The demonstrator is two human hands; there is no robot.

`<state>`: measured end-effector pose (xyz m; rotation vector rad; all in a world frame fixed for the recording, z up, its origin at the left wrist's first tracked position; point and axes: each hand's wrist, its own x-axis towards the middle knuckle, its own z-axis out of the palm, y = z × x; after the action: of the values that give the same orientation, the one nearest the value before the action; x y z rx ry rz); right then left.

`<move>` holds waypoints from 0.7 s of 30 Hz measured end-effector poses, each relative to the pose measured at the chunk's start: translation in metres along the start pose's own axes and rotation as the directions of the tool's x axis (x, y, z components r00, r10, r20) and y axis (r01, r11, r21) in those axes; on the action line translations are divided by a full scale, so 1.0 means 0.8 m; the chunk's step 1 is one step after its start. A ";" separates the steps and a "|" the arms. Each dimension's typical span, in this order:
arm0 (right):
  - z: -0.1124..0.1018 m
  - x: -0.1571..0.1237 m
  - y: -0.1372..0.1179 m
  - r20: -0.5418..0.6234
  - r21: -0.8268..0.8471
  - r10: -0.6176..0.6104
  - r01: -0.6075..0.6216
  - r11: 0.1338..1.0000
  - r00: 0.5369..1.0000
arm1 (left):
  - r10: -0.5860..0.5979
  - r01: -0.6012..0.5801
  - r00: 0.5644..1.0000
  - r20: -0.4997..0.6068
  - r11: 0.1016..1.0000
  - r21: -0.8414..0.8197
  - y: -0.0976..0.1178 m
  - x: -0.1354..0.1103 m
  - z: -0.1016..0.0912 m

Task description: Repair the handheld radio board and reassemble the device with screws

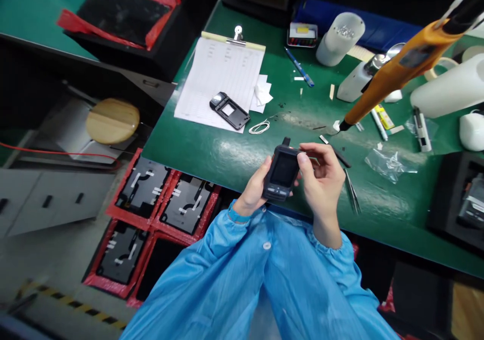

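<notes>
A black handheld device (285, 170) with a dark screen, a stubby antenna and buttons below the screen is held face up at the table's front edge. My left hand (254, 189) is wrapped round its left side and back. At the device's upper right corner, the thumb and fingers of my right hand (321, 174) are closed in a pinch on the edge. Further left, a black housing part (229, 111) with a square cut-out lies on papers on a clipboard (212, 73). A coiled white cord (259, 126) is beside it. Tweezers (352, 191) lie right of my right hand.
An orange electric screwdriver (397, 73) hangs at the right, its tip low over the green table (393, 214). White bottles (351, 81), a white cup (340, 38), a pen (299, 67) and a plastic bag (391, 163) stand or lie around. Foam trays (149, 221) with red edging sit below left.
</notes>
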<state>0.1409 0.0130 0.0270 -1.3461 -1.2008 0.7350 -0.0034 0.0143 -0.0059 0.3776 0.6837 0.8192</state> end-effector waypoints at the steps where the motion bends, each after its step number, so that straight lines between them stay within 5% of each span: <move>1: -0.001 0.001 0.001 0.003 0.007 0.008 -0.008 1.000 1.000 | 0.004 -0.004 1.000 -0.002 1.000 0.002 0.000 -0.002 0.000; 11: -0.034 -0.005 -0.015 0.065 0.016 0.094 -0.095 0.995 0.993 | 0.160 -0.180 0.979 0.125 0.968 0.174 -0.021 -0.029 0.004; 21: -0.065 0.003 -0.035 0.133 -0.023 0.060 -0.057 0.998 0.989 | 0.111 -0.183 0.949 0.296 0.956 0.229 -0.037 -0.031 0.012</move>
<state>0.1834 -0.0055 0.0631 -1.3704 -1.2811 0.8685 0.0069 -0.0243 -0.0050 0.7711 0.4983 0.8022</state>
